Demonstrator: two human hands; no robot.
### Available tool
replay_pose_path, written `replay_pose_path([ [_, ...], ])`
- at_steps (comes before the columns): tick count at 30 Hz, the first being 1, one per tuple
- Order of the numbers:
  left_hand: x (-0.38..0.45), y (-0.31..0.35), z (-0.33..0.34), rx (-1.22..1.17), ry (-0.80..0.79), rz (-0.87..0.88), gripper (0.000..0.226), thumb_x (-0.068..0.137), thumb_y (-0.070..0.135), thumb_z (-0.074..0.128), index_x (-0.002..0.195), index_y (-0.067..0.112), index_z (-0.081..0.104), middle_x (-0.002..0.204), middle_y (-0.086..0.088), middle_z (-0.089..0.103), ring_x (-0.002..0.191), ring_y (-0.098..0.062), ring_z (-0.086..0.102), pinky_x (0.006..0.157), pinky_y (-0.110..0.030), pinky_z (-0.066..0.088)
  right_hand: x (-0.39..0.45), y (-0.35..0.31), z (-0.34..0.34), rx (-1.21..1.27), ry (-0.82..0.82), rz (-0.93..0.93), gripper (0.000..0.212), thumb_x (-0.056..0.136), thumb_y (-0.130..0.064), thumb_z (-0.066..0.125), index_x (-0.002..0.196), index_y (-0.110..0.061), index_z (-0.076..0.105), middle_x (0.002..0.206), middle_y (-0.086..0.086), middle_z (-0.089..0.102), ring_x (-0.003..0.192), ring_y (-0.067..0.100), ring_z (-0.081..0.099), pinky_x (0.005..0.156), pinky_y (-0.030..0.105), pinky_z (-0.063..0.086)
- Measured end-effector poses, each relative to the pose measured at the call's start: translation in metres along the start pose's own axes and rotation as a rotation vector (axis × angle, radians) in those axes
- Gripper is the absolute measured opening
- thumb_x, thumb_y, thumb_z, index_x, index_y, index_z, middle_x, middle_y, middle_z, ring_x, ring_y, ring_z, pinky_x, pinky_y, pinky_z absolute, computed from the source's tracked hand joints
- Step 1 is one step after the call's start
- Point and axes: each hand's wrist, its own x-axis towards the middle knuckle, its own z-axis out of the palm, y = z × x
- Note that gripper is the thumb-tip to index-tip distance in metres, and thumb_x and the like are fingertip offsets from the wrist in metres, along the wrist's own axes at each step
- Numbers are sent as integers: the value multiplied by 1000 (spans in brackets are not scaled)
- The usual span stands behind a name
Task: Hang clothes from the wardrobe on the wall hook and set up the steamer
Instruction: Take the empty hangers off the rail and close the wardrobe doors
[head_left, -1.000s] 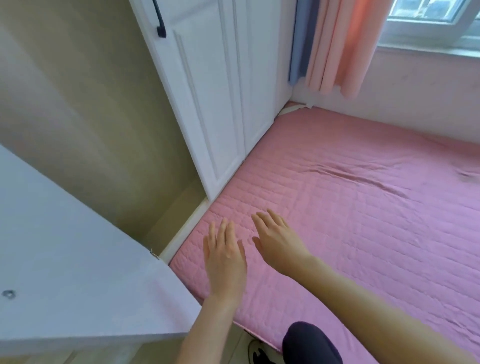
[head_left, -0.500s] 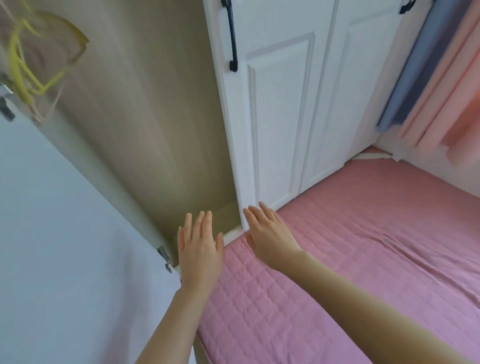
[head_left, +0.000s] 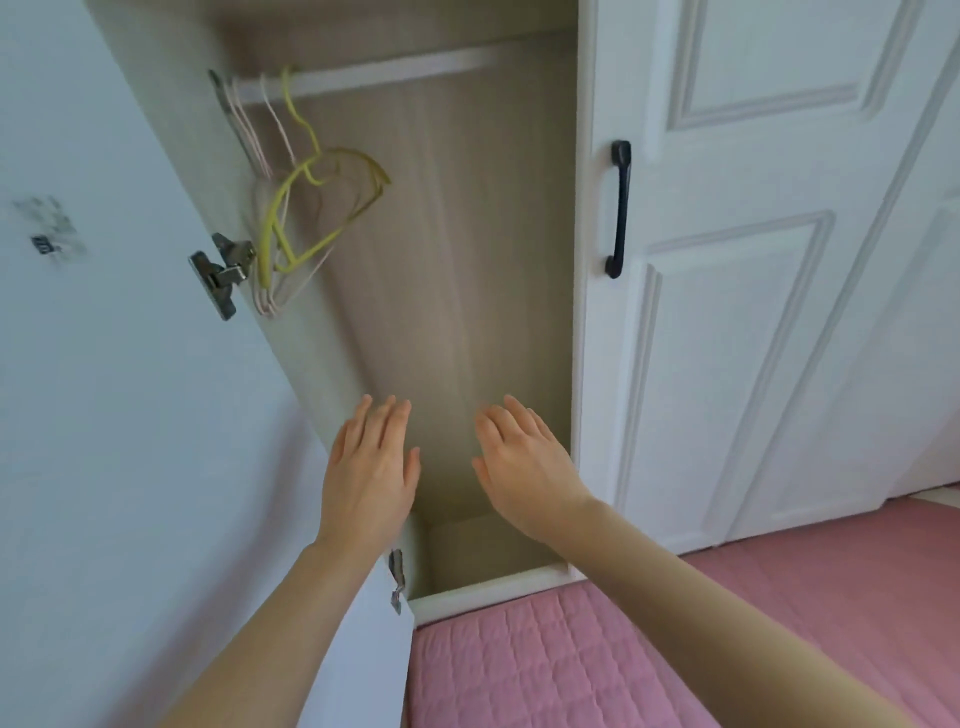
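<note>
**Q:** What are your hands doing?

**A:** My left hand (head_left: 370, 470) and right hand (head_left: 524, 462) are both flat, fingers spread, holding nothing. They hover side by side, apart, in front of the open wardrobe (head_left: 447, 291).

**Q:** Where are the clothes?

**A:** I see none. Inside the wardrobe, a pale rail (head_left: 384, 73) runs across the top. At the rail's left end hangs a yellow hanger (head_left: 311, 208) among a few thin pink hangers (head_left: 270, 291), all bare. The rest of the compartment is empty. The open door (head_left: 104, 364) stands left of the wardrobe, a closed door with a black handle (head_left: 619, 208) to its right, and a pink quilted bed (head_left: 571, 665) below.

**Q:** How should you proceed?

**A:** I judge I should raise one hand to the rail's left end, take a single hanger by its hook, and lift it clear without tangling the others. The hook and steamer are out of view.
</note>
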Motion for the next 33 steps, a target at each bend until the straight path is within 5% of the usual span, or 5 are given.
replay_pose_path([
  [16,152,-64,-77,-53,241,-112,51,81,6,59,131,1,48,143,-15,44,136,-32,36,99,-46,44,173,-27,-68,-25,-3,-45,46,98,-23,40,139,-2,36,139,14,44,133,33,33,110,39,30],
  [23,212,-66,-85,-95,211,-230,60,86,11,57,139,-4,32,152,-19,27,142,-35,21,113,-41,29,225,-34,-72,4,-54,-54,46,98,-24,43,138,-2,37,138,15,45,134,31,32,107,38,32],
  [27,249,-71,-97,-279,197,-422,58,90,16,53,140,-6,31,144,-22,37,134,-37,31,112,-41,30,247,-30,-72,69,-66,-34,46,99,-23,42,139,-2,37,139,17,45,133,32,35,105,40,36],
  [33,283,-96,-97,-386,-46,-566,53,91,18,51,139,0,34,137,-23,46,127,-40,44,104,-43,40,275,-25,-68,83,-38,-41,44,99,-24,40,138,-2,38,136,16,47,129,32,39,102,40,40],
])
